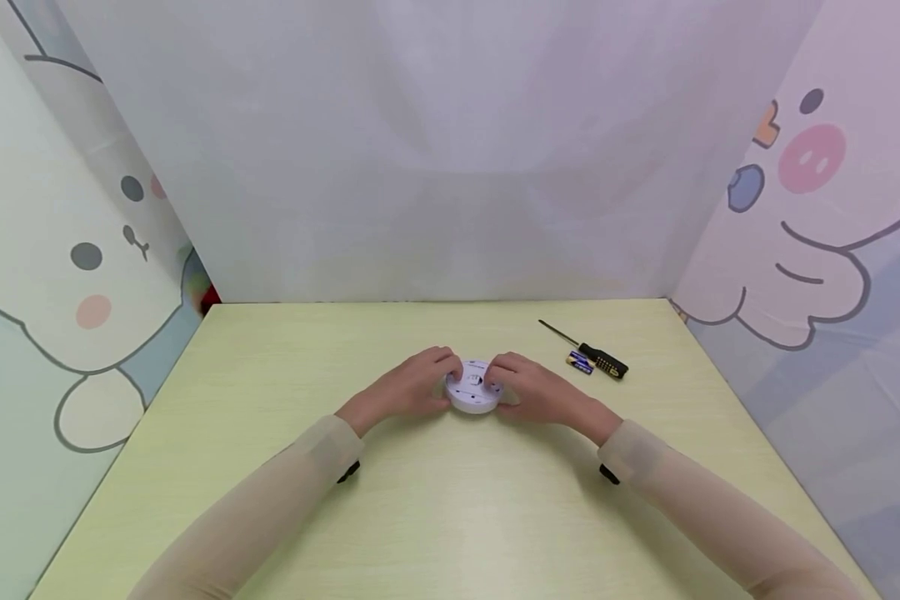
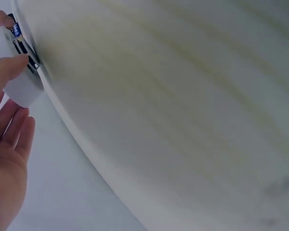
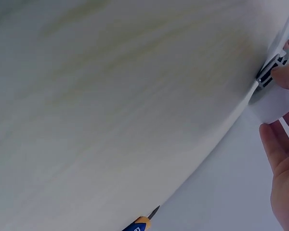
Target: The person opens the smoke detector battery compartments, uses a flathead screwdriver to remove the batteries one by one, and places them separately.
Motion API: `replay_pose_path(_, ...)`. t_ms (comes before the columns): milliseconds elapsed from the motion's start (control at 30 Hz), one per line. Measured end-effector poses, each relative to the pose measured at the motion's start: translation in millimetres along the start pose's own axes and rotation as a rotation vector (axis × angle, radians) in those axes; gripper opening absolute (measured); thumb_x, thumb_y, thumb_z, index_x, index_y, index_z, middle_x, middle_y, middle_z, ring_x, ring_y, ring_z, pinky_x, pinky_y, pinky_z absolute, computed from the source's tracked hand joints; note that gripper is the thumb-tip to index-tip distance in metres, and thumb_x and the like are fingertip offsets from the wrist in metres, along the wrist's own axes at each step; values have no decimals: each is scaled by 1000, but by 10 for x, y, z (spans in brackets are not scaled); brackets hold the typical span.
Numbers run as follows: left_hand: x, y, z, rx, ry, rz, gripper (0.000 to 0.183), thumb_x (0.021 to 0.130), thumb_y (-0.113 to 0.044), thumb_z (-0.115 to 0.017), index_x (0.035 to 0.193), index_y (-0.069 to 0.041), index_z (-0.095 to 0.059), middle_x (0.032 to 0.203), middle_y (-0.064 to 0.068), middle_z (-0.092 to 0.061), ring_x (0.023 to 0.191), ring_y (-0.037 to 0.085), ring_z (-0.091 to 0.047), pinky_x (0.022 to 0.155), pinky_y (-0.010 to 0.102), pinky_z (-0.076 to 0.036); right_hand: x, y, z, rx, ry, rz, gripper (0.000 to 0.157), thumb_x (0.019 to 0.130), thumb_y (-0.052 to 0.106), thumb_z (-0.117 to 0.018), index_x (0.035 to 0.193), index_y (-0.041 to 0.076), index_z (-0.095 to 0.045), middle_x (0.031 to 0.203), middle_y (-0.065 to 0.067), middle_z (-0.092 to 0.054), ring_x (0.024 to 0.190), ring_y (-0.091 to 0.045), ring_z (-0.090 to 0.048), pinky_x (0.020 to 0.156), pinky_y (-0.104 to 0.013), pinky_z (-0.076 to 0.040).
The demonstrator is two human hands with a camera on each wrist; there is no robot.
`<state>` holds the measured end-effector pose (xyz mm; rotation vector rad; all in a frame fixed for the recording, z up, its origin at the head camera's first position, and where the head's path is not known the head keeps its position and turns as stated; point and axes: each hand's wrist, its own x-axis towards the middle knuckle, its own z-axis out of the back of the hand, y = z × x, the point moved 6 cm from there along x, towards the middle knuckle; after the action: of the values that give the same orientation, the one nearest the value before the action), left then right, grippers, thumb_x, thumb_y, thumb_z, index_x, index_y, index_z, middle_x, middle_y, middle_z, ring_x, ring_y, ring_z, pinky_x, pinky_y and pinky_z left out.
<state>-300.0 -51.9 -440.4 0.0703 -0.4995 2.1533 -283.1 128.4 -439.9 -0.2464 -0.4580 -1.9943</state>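
Note:
A round white smoke detector (image 1: 473, 406) sits at the middle of the table, with small dark slots and a pale fitting on its upper face. My left hand (image 1: 418, 387) grips its left side, fingers bent over the top edge and thumb low at the rim. From the opposite side my right hand (image 1: 534, 388) holds it in much the same way. Dark vent openings show along the detector's side (image 2: 21, 89) in the left wrist view, beside the left hand (image 2: 8, 161). The right wrist view has the right hand (image 3: 285, 185) against the white housing (image 3: 269, 107).
Right of the hands lie a screwdriver (image 1: 600, 358) with a black and yellow handle and, touching close beside it, blue and yellow batteries (image 1: 581, 362). The pale wooden table (image 1: 450, 517) ends at a white curtain (image 1: 450, 167) behind, with cartoon-printed cloth at both sides.

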Motion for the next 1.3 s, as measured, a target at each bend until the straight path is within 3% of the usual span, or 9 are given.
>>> replay_pose_path(233, -16, 45, -11, -96, 11, 47, 34, 81, -16, -77, 106, -18, -54, 109, -7, -55, 101, 17, -56, 87, 27, -47, -26, -92, 4, 27, 12, -76, 36, 78, 15, -78, 110, 15, -60, 110, 7, -57, 102, -8, -54, 89, -26, -50)
replay_pose_path(467, -10, 33, 22, -117, 15, 45, 32, 82, -17, -77, 106, -18, -55, 108, -6, -57, 99, 18, -57, 85, 27, -47, -23, -102, 24, 52, -9, -72, 36, 78, 13, -78, 109, 13, -61, 108, 6, -59, 98, -8, -57, 85, -27, -52)
replay_pose_path(633, 1, 14, 68, -170, -1, 21, 28, 85, -18, -75, 106, -17, -58, 104, -8, -60, 95, 13, -58, 85, 29, -50, -19, -115, 61, 82, -45, -87, 33, 79, 10, -77, 108, 13, -61, 108, 7, -60, 96, -6, -59, 80, -29, -54)
replay_pose_path(867, 14, 28, 138, -320, 2, 85, 21, 89, -22, -71, 107, -20, -59, 101, -12, -63, 97, 4, -62, 89, 32, -53, 16, -163, 130, 187, -90, -167, 26, 84, 10, -73, 105, 15, -58, 102, 7, -62, 95, -6, -64, 81, -22, -54)
replay_pose_path(1167, 35, 32, 350, -398, -130, 180, 26, 92, -27, -70, 114, -19, -58, 105, -10, -64, 95, 5, -63, 88, 38, -54, 93, -211, 322, 361, -178, -309, 30, 88, 13, -72, 116, 16, -61, 107, 3, -65, 97, -12, -68, 79, -24, -56)
replay_pose_path(1300, 33, 23, 416, -427, -190, 225, 26, 93, -29, -67, 116, -19, -59, 104, -9, -64, 94, 5, -63, 85, 30, -54, 125, -211, 392, 417, -220, -371, 32, 89, 15, -71, 120, 17, -62, 108, 2, -66, 97, -14, -68, 78, -25, -56)
